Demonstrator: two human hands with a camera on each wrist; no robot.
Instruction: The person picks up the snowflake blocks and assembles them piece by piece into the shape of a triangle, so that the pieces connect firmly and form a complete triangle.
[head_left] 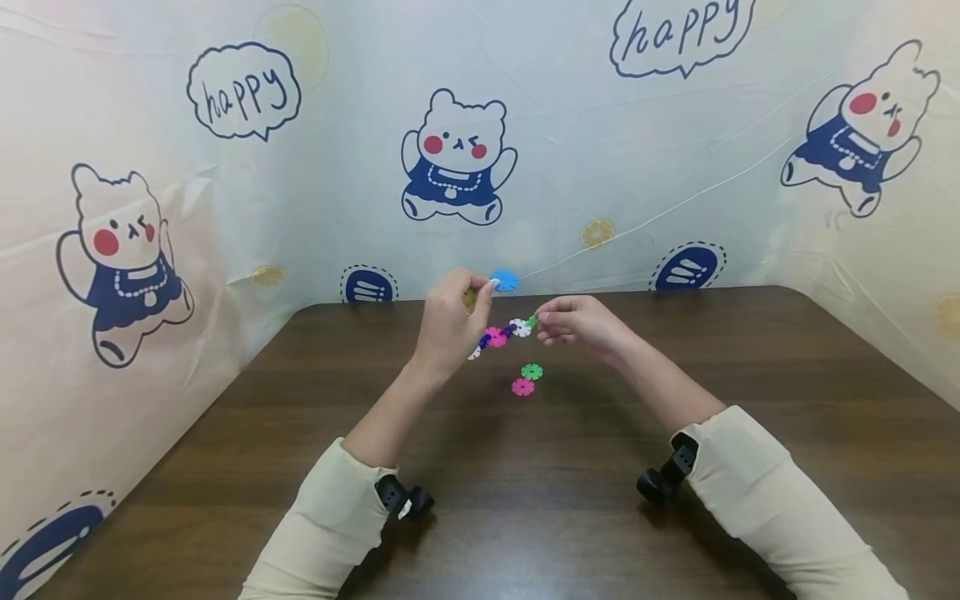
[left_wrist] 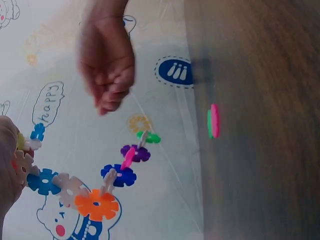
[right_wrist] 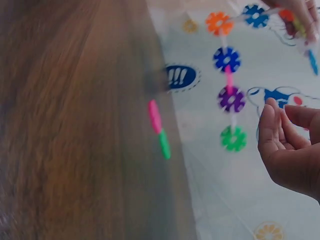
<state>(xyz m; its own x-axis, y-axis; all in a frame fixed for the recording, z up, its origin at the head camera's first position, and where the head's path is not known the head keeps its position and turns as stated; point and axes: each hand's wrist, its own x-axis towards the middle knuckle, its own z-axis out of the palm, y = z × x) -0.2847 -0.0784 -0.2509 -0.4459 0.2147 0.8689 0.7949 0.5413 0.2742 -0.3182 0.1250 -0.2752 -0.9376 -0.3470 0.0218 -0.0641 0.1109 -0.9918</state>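
Note:
My left hand point(head_left: 450, 321) pinches one end of a chain of slotted plastic snowflake discs point(left_wrist: 97, 206), raised above the table. A light blue disc point(head_left: 506, 281) stands out past the left fingertips; yellow and white pieces sit partly hidden in that hand. Orange, blue, white, pink and purple discs follow as the chain sags, up to a green disc point(right_wrist: 233, 140) at its far end. My right hand point(head_left: 581, 323) is close to this green end with loosely bent fingers. In the right wrist view nothing shows between its thumb and fingertips, and the chain hangs apart from them.
A pink disc point(head_left: 522, 387) and a green disc point(head_left: 532, 371) lie together on the brown wooden table point(head_left: 540, 517), below the chain. Behind the table hangs a pale printed curtain point(head_left: 322, 183) with cartoon bears. Black wrist cameras are strapped at both cuffs.

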